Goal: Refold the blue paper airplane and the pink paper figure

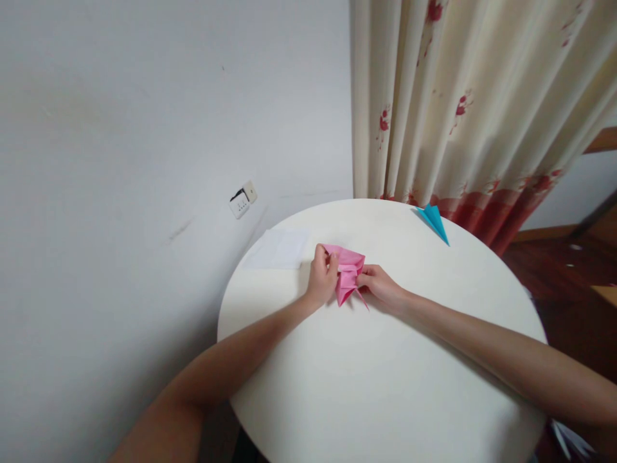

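Observation:
A piece of folded pink paper point(349, 276) is held between both hands above the middle of the round white table point(385, 373). It has several creased layers, and a thin pointed strip sticks out at its lower right. My left hand point(322, 276) grips the paper's left side, thumb on top and fingers curled at the upper left corner. From the right, my right hand point(379, 285) pinches the paper's right edge; some of its fingertips are hidden behind the paper.
White paper sheets point(279, 249) lie at the table's far left edge. A folded blue paper plane point(434, 222) rests near the far right rim. Behind the table stand a white wall point(168, 128) with a socket point(240, 205) and a cream curtain point(463, 96) with red flowers.

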The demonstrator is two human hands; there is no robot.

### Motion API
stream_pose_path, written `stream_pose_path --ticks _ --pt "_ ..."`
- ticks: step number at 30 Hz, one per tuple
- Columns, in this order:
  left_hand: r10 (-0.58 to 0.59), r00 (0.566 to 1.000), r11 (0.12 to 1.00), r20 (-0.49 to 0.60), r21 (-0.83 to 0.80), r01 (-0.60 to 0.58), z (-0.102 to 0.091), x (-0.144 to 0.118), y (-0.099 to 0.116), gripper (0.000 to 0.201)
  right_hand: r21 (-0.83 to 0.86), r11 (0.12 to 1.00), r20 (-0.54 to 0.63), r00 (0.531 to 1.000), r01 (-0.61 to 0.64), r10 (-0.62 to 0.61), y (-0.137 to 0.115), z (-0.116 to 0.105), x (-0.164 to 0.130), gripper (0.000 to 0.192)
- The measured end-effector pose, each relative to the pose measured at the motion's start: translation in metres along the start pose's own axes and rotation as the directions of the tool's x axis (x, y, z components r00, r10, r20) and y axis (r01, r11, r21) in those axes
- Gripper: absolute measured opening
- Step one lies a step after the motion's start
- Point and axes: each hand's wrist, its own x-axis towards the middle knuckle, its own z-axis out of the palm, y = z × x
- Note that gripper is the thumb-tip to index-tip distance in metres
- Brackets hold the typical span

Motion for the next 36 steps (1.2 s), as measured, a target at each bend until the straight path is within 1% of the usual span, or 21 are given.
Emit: stream_pose_path --ticks 3,5,6,7,8,9,10,11,12,14,15,17,20,23,26,31,33,36 --pt "0.021 0.999 1.0 0.025 -0.01 -0.021 0.004 0.001 0.0 0.016 0.003 1.0 -0.037 0.999 0.017 -0.017 0.003 -0.001 0.001 0.016" --pt "0.027 1.0 0.999 0.005 -0.031 -0.026 0.005 0.003 -0.001 0.012 0.003 1.0 -0.086 0.996 0.018 -0.017 0.003 -0.002 0.002 0.015" --pt "0.05 0.999 0.998 -0.02 -0.038 -0.051 0.005 0.004 -0.001 0.016 0.01 1.0 -0.116 0.993 0.014 -0.013 0.003 -0.002 0.002 0.014" --pt "0.1 0.993 0.994 -0.054 -0.031 -0.102 0.005 0.004 -0.001 0.026 0.021 1.0 -0.148 0.989 0.01 -0.007 0.002 -0.002 0.002 0.013" --pt "0.181 0.98 0.983 -0.082 -0.001 -0.182 0.003 0.005 -0.001 0.036 0.035 0.999 -0.178 0.984 0.005 0.001 0.0 -0.002 0.002 0.013" --pt "0.282 0.955 0.959 -0.091 0.054 -0.278 0.0 0.005 0.0 0.042 0.05 0.999 -0.205 0.979 0.002 0.008 -0.001 -0.002 0.001 0.012" --pt "0.386 0.92 0.918 -0.069 0.128 -0.376 -0.003 0.004 0.001 0.041 0.061 0.998 -0.226 0.974 -0.003 0.017 -0.003 -0.002 0.001 0.012" --pt "0.471 0.882 0.865 -0.01 0.204 -0.459 -0.006 0.003 0.003 0.035 0.062 0.998 -0.246 0.969 -0.012 0.027 -0.005 -0.002 0.0 0.012" --pt "0.517 0.854 0.816 0.064 0.266 -0.513 -0.01 0.001 0.005 0.026 0.052 0.998 -0.267 0.963 -0.025 0.038 -0.007 -0.002 0.0 0.012" --pt "0.527 0.825 0.755 0.204 0.332 -0.565 -0.015 -0.002 0.009 0.014 0.008 0.998 -0.316 0.947 -0.058 0.058 -0.01 -0.002 -0.001 0.011" --pt "0.512 0.822 0.748 0.249 0.341 -0.569 -0.016 -0.003 0.011 0.012 -0.018 0.997 -0.34 0.938 -0.073 0.062 -0.011 -0.002 -0.001 0.011" --pt "0.478 0.83 0.761 0.287 0.337 -0.554 -0.017 -0.005 0.015 0.011 -0.051 0.995 -0.369 0.927 -0.082 0.058 -0.011 -0.003 -0.001 0.012" --pt "0.422 0.859 0.793 0.289 0.342 -0.505 -0.013 -0.004 0.019 0.016 -0.096 0.994 -0.367 0.93 -0.049 0.011 -0.008 -0.005 0.002 0.012" --pt "0.372 0.878 0.81 0.3 0.357 -0.465 -0.011 -0.001 0.018 0.026 -0.218 0.976 -0.362 0.93 -0.018 -0.064 -0.005 -0.006 0.004 0.016" --pt "0.339 0.893 0.828 0.296 0.356 -0.433 -0.011 0.0 0.013 0.025 -0.316 0.949 -0.348 0.933 -0.023 -0.093 -0.005 -0.006 0.005 0.018" --pt "0.296 0.916 0.871 0.272 0.317 -0.375 -0.011 -0.001 0.006 0.015 -0.385 0.923 -0.3 0.947 -0.008 -0.117 -0.004 -0.005 0.004 0.017" --pt "0.262 0.931 0.899 0.253 0.286 -0.331 -0.01 -0.001 0.004 0.013 -0.412 0.911 -0.283 0.95 0.0 -0.129 -0.004 -0.004 0.003 0.019" --pt "0.18 0.954 0.947 0.238 0.222 -0.234 -0.009 0.002 0.002 0.011 -0.474 0.879 -0.239 0.956 0.04 -0.172 -0.006 -0.005 0.002 0.025"
